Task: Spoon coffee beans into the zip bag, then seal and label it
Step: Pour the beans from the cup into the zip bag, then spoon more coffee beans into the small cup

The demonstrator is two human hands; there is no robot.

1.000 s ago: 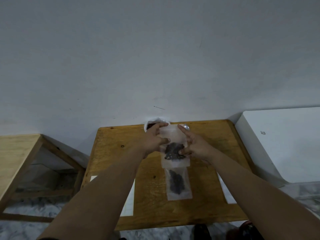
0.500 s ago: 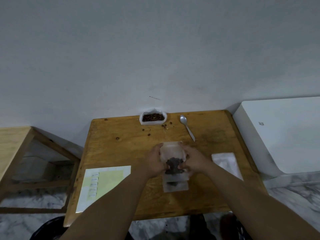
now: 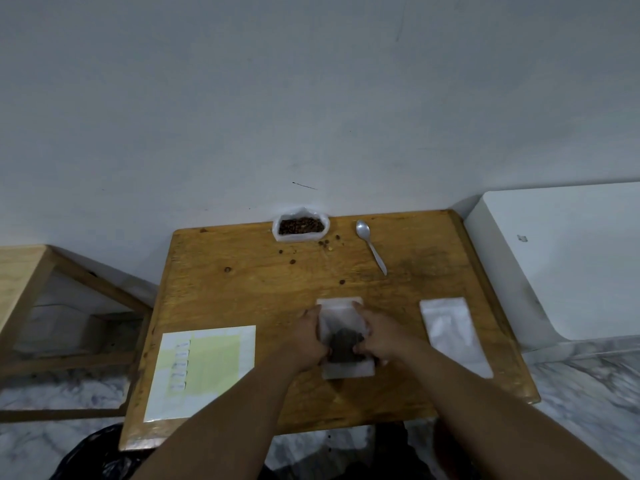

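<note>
Hands: left hand (image 3: 304, 337) and right hand (image 3: 379, 336) grasp the zip bag (image 3: 339, 315) by its sides.
Zip bag: dark beans (image 3: 344, 344) inside, mid-bench (image 3: 242, 282).

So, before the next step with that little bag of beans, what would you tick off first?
1. Dark coffee beans inside the small clear plastic zip bag: ok.
2. Left hand and right hand both gripping it: ok.
3. Zip strip pressed shut: cannot tell.
4. Silver metal spoon set aside on the wooden table: ok.
5. White-and-yellow label sheet lying close on the left: ok.
6. No spilled beans: not ok, several loose beans lie beside the white supply bag.
</note>
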